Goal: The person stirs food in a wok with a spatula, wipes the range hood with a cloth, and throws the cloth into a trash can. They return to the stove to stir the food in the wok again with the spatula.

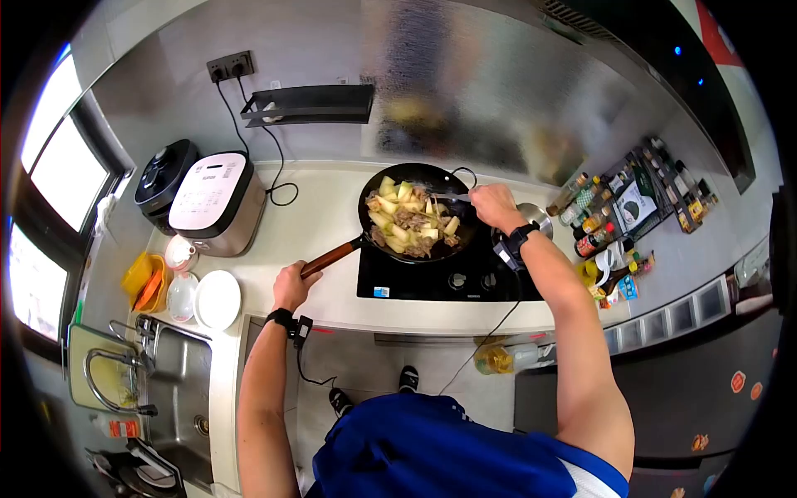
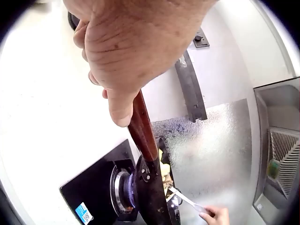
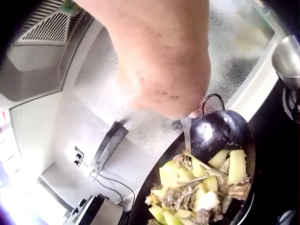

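Note:
My left hand [image 1: 290, 286] grips the brown wooden handle [image 1: 332, 259] of a black wok [image 1: 433, 177] over the left burner of the hob. In the left wrist view, the thumb lies along that handle, and bluish flame [image 2: 131, 190] shows beneath the wok. Pale green-yellow vegetable chunks and browned meat pieces [image 3: 187, 192] fill much of the wok. My right hand [image 1: 496, 206], above its far right side, holds a silver-handled cooking utensil [image 3: 187, 136] that slants down into the food. The utensil's head is buried among the pieces.
A metal pan [image 1: 535, 217] stands on the right side of the hob [image 1: 407, 282]. Sauce bottles [image 1: 594, 241] crowd the counter at right. A rice cooker [image 1: 217, 203], stacked white plates [image 1: 217, 299] and a sink [image 1: 178, 373] are at left. Cables hang from both wrists.

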The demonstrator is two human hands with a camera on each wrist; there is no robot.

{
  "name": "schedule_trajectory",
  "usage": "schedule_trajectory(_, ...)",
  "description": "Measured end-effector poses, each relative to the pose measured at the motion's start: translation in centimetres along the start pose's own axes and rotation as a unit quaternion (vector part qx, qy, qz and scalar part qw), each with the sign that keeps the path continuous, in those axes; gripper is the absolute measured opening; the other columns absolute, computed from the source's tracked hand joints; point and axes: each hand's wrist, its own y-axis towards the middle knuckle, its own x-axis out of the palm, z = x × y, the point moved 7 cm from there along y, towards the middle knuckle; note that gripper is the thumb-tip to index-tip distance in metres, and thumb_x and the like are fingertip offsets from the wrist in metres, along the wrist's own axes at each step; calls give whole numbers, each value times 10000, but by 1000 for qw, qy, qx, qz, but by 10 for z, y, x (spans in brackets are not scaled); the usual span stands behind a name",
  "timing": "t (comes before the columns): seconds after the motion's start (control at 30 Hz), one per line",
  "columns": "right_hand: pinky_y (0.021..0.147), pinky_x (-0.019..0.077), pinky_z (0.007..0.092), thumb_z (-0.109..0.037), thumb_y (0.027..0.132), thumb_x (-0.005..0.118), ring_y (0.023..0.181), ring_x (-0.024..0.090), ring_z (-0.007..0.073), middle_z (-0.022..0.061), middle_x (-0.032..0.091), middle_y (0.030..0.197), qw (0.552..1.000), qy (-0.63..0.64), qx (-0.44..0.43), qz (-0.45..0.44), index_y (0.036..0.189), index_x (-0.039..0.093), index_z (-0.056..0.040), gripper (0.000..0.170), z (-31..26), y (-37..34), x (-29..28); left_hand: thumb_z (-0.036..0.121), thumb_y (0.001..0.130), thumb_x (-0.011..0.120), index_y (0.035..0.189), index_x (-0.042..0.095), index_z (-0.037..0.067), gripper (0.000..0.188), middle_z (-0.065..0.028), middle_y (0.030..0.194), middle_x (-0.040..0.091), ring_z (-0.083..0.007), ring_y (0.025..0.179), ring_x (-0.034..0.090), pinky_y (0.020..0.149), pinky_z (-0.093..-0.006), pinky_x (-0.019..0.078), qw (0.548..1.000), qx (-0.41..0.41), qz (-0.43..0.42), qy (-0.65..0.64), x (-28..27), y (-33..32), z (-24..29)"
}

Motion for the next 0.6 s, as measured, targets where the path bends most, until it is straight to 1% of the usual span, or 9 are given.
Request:
schedule_trajectory(0.07,686,573,460,-105,820,597,816,722,334,170,728,869,998,-18,-41,48,834,710,-49,128,-9,-18,-22,416,857,772,1007,723,49,399,-201,874,727,-401,844,698,753,-488,551,1000,7,-1,-3,1,1,0)
schedule_trajectory(0.1,667,572,458,-99,823,581,804,722,321,154,725,854,995,-54,-63,50,838,691,-45,123,-11,-27,-39,419,857,772,1008,724,50,402,-202,873,727,-400,843,698,752,-489,551,1000,10,-2,-5,0,2,0)
schedule_trajectory(0.17,663,575,455,-106,810,590,815,726,325,150,735,885,995,-71,-54,53,849,709,-49,138,3,-37,-56,426,854,772,1010,725,51,408,-202,868,727,-401,837,699,749,-491,552,1000,13,-5,-6,0,4,-4)
schedule_trajectory(0.27,675,584,439,-104,814,591,852,732,333,153,743,932,989,-123,6,-83,881,744,-58,174,15,-38,-89,445,847,774,1004,727,52,426,-200,847,726,-406,811,698,732,-495,554,1000,16,-6,-11,1,3,-5)
schedule_trajectory(0.37,687,586,450,-66,812,609,885,733,338,156,745,926,983,-134,15,-123,898,758,-60,172,13,-23,-115,456,846,773,996,724,43,442,-198,835,724,-405,801,699,722,-492,558,1000,25,-1,1,3,-3,-4)
schedule_trajectory(0.47,763,589,435,-72,824,638,975,735,323,149,757,1032,976,-126,47,-171,943,783,-70,187,3,3,-130,463,849,767,987,715,33,455,-201,833,723,-406,802,699,716,-487,562,1000,13,0,8,-2,-11,4)
schedule_trajectory(0.57,791,582,441,-55,790,694,1009,732,312,140,758,1075,956,-148,39,-251,992,785,-71,222,-7,28,-121,463,854,762,978,704,27,456,-206,832,721,-409,802,697,711,-486,563,1000,10,1,16,1,-14,3)
schedule_trajectory(0.6,787,580,432,-61,754,744,1011,732,310,133,760,1077,945,-145,42,-291,1020,777,-53,268,-14,32,-122,457,858,759,972,698,26,450,-211,839,720,-413,806,696,710,-492,560,1000,6,2,21,-1,-15,6)
